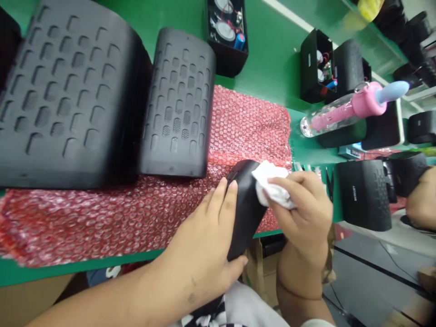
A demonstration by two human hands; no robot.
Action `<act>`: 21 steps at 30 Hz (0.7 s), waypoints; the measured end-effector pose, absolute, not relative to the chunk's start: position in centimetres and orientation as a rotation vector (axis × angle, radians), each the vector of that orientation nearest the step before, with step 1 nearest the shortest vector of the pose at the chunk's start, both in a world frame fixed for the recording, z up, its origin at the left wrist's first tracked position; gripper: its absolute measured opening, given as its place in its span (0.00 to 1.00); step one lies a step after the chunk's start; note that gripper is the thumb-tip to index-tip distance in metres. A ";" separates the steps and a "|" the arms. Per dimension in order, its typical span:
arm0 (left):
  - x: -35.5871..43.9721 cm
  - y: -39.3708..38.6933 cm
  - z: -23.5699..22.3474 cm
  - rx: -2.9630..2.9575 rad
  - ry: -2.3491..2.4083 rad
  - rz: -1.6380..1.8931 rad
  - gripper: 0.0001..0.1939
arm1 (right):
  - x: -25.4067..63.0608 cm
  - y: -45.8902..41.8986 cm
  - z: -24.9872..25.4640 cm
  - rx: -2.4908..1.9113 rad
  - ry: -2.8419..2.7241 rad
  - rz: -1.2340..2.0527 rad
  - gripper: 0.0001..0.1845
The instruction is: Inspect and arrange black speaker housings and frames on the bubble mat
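Note:
My left hand (207,236) grips a black speaker housing (245,204) at the near edge of the green table, fingers along its left side and thumb underneath. A crumpled white cloth (270,184) is pinched in my right hand (303,209) and pressed against the housing's upper right side. Much of the housing is hidden by both hands.
Red bubble wrap (136,213) covers the green table (272,59). Two black housings with dimpled fronts, a large housing (68,95) and a smaller housing (179,104), stand on it. An open black box of parts (227,34) and a pink-and-clear bottle (344,111) lie farther back. Another person's arm (420,200) is at the right.

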State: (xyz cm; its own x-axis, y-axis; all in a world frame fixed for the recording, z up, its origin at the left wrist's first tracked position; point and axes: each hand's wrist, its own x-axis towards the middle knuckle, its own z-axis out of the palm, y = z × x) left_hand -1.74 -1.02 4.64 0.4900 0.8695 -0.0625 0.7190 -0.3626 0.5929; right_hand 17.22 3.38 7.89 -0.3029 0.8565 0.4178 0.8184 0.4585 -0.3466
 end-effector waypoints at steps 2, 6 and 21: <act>-1.7 -0.9 4.7 2.178 1.285 0.349 0.54 | 16.9 3.6 7.9 -1.378 -2.185 0.049 0.11; -1.7 -0.8 4.9 2.195 1.276 0.382 0.52 | 17.3 4.0 7.8 -1.305 -2.323 0.141 0.09; -1.6 -0.8 5.1 2.108 1.265 0.340 0.47 | 16.6 5.6 7.6 -1.255 -2.384 -0.003 0.06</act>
